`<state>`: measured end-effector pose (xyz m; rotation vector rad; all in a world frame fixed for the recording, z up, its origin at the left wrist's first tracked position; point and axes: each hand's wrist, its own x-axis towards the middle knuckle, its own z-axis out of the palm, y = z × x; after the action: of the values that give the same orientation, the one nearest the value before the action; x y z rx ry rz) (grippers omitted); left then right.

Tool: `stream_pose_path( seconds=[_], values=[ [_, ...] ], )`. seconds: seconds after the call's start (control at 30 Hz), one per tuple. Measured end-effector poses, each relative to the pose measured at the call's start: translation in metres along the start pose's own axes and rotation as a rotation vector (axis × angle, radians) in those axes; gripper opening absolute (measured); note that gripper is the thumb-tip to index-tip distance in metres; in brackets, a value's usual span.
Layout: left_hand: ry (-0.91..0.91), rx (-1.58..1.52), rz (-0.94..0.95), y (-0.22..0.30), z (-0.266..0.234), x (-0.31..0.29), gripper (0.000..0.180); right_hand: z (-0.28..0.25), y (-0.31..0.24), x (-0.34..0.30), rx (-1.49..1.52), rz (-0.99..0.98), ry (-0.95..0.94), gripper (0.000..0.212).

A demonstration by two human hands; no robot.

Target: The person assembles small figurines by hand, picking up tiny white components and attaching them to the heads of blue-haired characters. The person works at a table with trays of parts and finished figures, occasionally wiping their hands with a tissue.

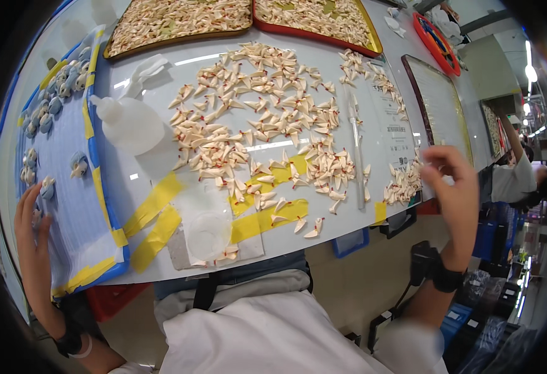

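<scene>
Head view: beside a white surface (148,171), the left hand (33,240) is at a blue tray (121,267) of small blue-grey pieces (47,187); whether it grips one, I cannot tell. The right hand (453,181), fingers curled, is near scattered cream cones (403,187); whether it pinches anything, I cannot tell.

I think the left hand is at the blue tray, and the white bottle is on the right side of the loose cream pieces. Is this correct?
Not quite: the bottle's side is wrong. The head view shows the white bottle to the left of the loose cream pieces. The left hand is indeed at the blue tray.
</scene>
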<state>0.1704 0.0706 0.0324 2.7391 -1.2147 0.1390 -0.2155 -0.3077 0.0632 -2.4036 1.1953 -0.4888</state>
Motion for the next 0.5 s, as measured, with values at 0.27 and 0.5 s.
stream_pose_path(
  seconds=[0.27,0.5],
  values=[
    [-0.073,-0.210,-0.296,-0.029,-0.009,-0.009,0.025,0.030,-0.026,0.007,-0.202,-0.253,-0.118,0.011],
    [0.167,-0.506,-0.097,0.024,-0.026,-0.025,0.027,0.035,-0.017,0.006,-0.190,-0.320,-0.142,0.007]
  ],
)
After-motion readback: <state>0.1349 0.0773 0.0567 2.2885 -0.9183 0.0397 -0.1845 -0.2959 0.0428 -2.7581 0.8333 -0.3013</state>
